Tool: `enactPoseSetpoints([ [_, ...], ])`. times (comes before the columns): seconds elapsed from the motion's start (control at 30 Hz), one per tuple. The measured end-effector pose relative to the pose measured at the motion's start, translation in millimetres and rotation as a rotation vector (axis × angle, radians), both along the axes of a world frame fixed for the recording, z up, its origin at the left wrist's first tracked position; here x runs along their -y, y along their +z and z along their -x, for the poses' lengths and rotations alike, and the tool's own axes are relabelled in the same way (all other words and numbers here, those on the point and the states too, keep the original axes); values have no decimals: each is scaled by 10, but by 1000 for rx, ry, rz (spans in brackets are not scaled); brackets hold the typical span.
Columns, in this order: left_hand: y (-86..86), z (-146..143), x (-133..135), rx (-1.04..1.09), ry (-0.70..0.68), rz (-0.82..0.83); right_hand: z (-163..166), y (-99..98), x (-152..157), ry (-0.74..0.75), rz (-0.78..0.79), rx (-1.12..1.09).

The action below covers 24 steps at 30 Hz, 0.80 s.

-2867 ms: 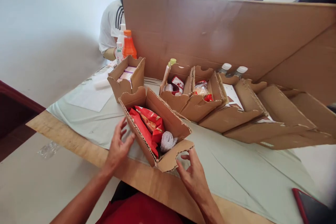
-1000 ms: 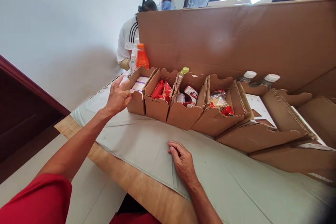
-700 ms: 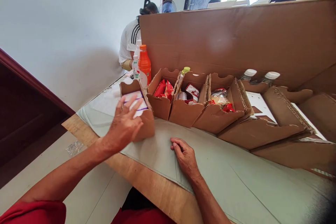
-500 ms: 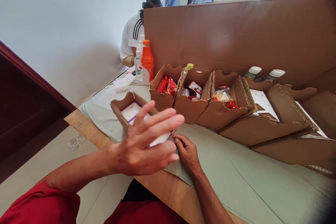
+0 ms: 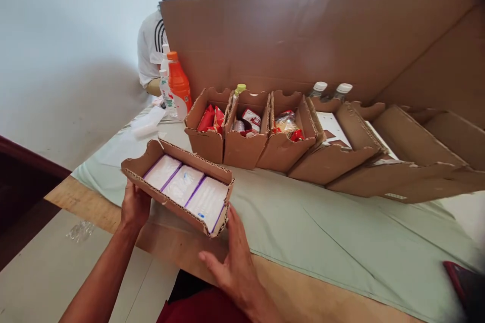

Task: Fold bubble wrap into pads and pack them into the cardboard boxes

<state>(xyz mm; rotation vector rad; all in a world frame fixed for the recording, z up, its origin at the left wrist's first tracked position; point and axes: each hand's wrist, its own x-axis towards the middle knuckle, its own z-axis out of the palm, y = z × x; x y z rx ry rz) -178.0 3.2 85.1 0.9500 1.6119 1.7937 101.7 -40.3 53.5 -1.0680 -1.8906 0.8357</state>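
Note:
I hold a long open cardboard tray (image 5: 165, 198) above the near table edge. Inside it lie three white packets with purple edges (image 5: 184, 184) side by side. My left hand (image 5: 134, 207) grips the tray's left end from below. At the tray's right end my right hand (image 5: 233, 262) supports the underside, fingers spread. Behind it stands a row of similar cardboard trays (image 5: 242, 149); the first holds red snack packs (image 5: 210, 118), the others hold small packaged goods.
A tall cardboard sheet (image 5: 303, 40) stands behind the row. An orange bottle (image 5: 178, 83) and small white bottles stand at the back left, near a seated person in a white shirt (image 5: 151, 45). Green cloth (image 5: 341, 232) covers the wooden table. A red object (image 5: 460, 282) lies at the right edge.
My left hand pulled the tray of white packets out of the row's left end toward me. Both hands now hold it at the near table edge.

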Motion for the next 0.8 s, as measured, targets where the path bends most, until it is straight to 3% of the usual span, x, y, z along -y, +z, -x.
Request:
enactPoseSetpoints([
  [0.17, -101, -706, -19, 432, -38, -71, -445, 86, -363, -162, -16, -70],
  [0.3, -213, -1383, -265, 548, -297, -80, -1155, 184, -771, -354, 41, -100],
  [0.4, -329, -1696, -442, 452, -508, -35, -1588, 148, -911, -479, 120, -88],
  [0.47, -411, -1765, -497, 318, -570, -4, -1751, 52, -910, -535, 160, -84],
  [0.63, -492, -1729, -436, 3, -548, 68, -1818, -211, -824, -508, 180, -101],
  [0.8, -473, -1778, -371, -138, -499, 90, -1810, -193, -844, -500, 181, -96],
])
